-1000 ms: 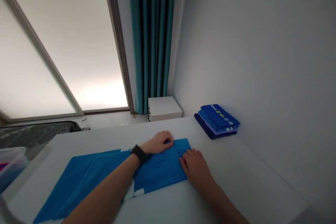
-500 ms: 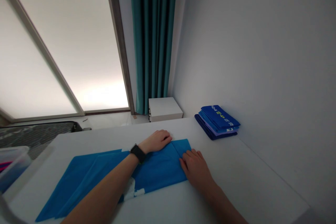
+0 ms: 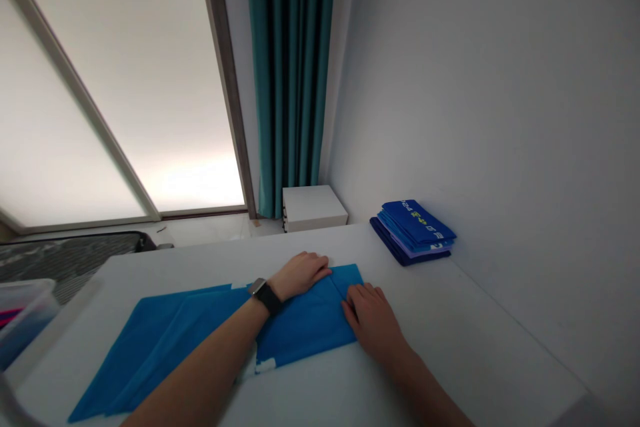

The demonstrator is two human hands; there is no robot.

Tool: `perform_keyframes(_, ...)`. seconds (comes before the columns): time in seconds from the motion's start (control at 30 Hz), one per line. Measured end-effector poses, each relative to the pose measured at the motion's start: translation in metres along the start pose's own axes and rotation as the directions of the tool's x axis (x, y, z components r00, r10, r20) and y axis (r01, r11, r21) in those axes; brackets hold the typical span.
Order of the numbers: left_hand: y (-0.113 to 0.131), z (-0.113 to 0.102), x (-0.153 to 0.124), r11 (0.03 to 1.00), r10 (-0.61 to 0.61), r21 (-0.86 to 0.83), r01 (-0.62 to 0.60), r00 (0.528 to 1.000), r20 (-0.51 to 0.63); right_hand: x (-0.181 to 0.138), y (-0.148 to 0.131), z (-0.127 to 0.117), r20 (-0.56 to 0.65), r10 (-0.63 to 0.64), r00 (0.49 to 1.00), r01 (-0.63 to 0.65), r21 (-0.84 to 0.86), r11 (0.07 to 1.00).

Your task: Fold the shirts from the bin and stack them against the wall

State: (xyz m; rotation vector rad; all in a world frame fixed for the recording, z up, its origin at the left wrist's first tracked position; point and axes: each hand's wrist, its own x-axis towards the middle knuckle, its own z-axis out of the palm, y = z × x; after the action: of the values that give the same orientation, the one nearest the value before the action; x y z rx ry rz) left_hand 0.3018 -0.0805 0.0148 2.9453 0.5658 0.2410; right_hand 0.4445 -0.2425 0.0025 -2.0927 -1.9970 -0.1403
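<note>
A flat, folded blue cloth with small white patches lies across the white table. My left hand, with a dark watch on its wrist, rests at the cloth's far edge. Its fingers are bent and pressed together there, closed on that edge; some fingertips are hidden. At the cloth's right edge, my right hand has its fingers curled over the fabric with the thumb beside them. A crease runs through the cloth between both hands. My left forearm covers part of its middle.
A stack of folded blue and purple cloths sits by the wall at the back right. A translucent bin with something pink inside stands at the left. Beyond the table are a white cabinet and a teal curtain.
My left hand has shifted slightly right along the cloth's far edge, and its wrist has turned a little. My right hand stays at the right edge.
</note>
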Motion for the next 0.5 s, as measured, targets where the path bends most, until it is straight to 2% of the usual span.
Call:
perform_keyframes(0.23, -0.001, 0.003, -0.002, 0.997, -0.028, -0.077, 0.025, 0.999, -0.04, 0.001, 0.007, -0.005, 0.009, 0.0, 1.0, 0.0, 0.085, 0.996)
perform_keyframes(0.5, -0.001, 0.001, -0.002, 0.989, -0.02, -0.149, 0.009, 0.997, -0.075, 0.006, 0.037, -0.011, 0.018, 0.133, 0.991, -0.134, 0.09, 0.987)
